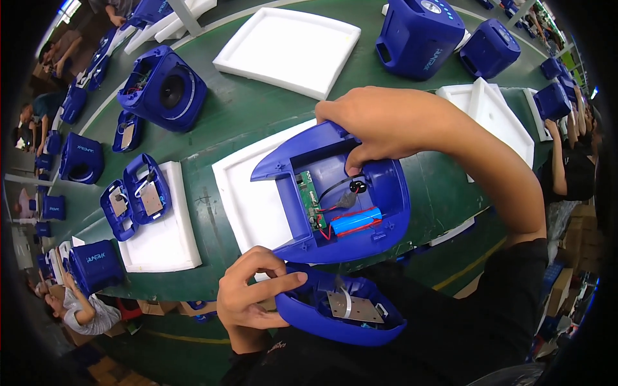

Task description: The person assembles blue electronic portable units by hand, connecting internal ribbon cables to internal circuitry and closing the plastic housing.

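Observation:
My left hand [254, 293] grips one end of a small blue plastic casing [347, 331], thumb over its rim. Inside that casing lies a perforated metal plate [354, 307] with a white strap across it. Beyond it, my right hand [370, 125] is closed on the far wall of a larger blue housing [380, 241], fingers outside and a fingertip reaching in beside a small black round part [358, 186]. A green circuit board [309, 201], a blue cylindrical battery [356, 220] and red and black wires sit in this open housing. White foam [251, 206] lies under it.
A white foam tray [290, 48] lies across the green table [212, 138]. To the left are an opened blue speaker [161, 90] and a pair of small blue casings [136, 196] on foam. Blue boxes [421, 38] stand far right. Several people work along both sides.

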Tool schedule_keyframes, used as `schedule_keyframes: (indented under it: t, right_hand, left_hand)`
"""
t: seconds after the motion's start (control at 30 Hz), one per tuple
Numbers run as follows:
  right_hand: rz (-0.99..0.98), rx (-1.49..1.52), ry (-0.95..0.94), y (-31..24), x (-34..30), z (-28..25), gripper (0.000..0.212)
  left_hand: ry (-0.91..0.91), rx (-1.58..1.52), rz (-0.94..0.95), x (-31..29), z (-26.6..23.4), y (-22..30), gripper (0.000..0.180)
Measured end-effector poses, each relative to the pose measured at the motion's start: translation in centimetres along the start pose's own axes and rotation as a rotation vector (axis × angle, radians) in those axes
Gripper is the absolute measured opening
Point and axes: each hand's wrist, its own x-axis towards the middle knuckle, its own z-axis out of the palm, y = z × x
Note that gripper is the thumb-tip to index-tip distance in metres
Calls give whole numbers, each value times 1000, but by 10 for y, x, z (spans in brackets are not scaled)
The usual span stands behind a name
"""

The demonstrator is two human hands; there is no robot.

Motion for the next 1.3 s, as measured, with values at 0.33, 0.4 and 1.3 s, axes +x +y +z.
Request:
schedule_keyframes:
  t: [0.33, 0.4, 1.3]
  right_hand:
    - [9, -62, 14, -10, 0, 5, 57]
    - [2, -71, 22, -11, 0, 5, 57]
    - [109, 1095, -129, -51, -118, 190, 40]
  left_hand:
    - [-5, -14, 15, 7, 2, -18, 47]
    - [-4, -28, 12, 9, 2, -18, 46]
    - [-219, 87, 146, -2, 6, 16, 33]
